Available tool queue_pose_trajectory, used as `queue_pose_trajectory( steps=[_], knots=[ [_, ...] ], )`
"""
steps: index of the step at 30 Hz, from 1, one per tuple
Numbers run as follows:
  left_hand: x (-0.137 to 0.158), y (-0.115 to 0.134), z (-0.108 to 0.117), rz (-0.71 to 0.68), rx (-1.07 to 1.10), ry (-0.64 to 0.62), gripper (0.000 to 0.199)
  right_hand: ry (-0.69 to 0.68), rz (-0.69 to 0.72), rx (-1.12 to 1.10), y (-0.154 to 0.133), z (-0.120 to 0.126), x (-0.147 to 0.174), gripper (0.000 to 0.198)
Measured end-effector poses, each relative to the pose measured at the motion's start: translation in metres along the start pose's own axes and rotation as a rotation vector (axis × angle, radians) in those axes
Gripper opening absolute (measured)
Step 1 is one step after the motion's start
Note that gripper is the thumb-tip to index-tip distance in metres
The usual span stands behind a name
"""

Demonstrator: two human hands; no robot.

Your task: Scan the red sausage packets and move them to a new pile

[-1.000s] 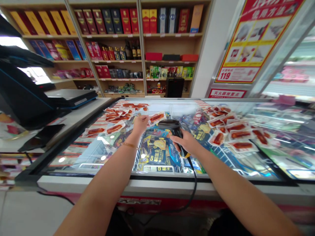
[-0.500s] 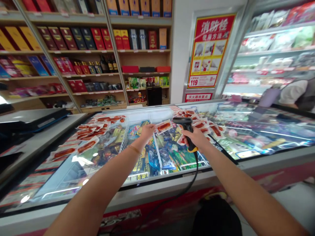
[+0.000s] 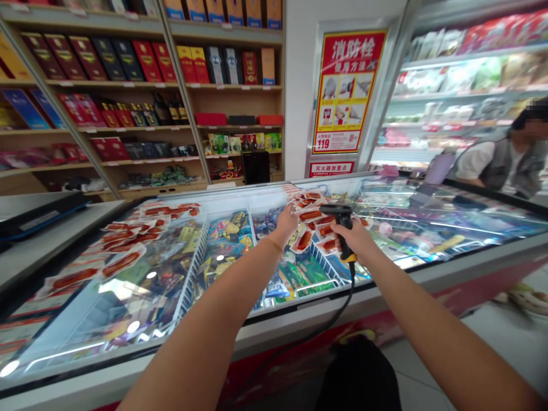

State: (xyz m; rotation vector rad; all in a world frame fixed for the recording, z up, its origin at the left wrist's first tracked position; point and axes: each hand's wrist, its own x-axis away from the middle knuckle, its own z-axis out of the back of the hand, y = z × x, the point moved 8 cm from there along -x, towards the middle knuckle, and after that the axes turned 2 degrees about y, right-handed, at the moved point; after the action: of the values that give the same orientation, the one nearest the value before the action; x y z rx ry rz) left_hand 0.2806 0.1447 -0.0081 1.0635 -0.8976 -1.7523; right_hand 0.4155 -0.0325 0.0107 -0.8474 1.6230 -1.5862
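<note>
My right hand is wrapped round the grip of a black barcode scanner with a yellow-tipped handle, held above the freezer's glass top. A dark cable hangs from the handle. My left hand is closed at the edge of a clear vacuum pack of reddish-brown sausage; its fingertips are partly hidden. More sausage packs lie loosely around and below the scanner, on the glass. Another group of the same packs rests on the left side of the glass.
The chest freezer holds bagged goods in white wire baskets under its glass. A dark device sits on the left counter. Shelves of boxes stand behind. Another person is beyond the freezer at right.
My left hand has carried a sausage pack rightward to the packs near the scanner. The scanner has shifted slightly right. The view has turned right, showing more of the other person.
</note>
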Motion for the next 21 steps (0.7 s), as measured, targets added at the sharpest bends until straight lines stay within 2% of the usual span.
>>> queue_pose_trajectory(
  steps=[3,7,13,15,18,20,21],
  knots=[
    [0.006,-0.015,0.035,0.004,-0.094,-0.007,0.04,-0.088,-0.004,-0.002,0.001,-0.033,0.001,0.019],
    [0.016,-0.043,0.103,0.065,-0.195,0.04,0.039,-0.178,-0.003,-0.009,-0.004,-0.092,0.008,0.017],
    [0.047,-0.08,0.244,0.203,-0.494,0.214,0.044,-0.372,-0.048,-0.1,-0.009,-0.195,0.028,0.018],
    [0.063,-0.09,0.296,0.274,-0.778,0.212,0.046,-0.423,-0.065,-0.118,-0.004,-0.223,0.037,0.019],
    [0.09,-0.098,0.374,0.302,-1.072,0.282,0.04,-0.504,-0.078,-0.105,0.008,-0.255,0.051,0.019],
    [0.11,-0.108,0.42,0.343,-1.1,0.364,0.03,-0.568,-0.08,-0.096,0.017,-0.268,0.06,0.019],
    [0.119,-0.113,0.435,0.344,-1.049,0.377,0.025,-0.593,-0.083,-0.094,0.021,-0.272,0.063,0.02]
  ],
)
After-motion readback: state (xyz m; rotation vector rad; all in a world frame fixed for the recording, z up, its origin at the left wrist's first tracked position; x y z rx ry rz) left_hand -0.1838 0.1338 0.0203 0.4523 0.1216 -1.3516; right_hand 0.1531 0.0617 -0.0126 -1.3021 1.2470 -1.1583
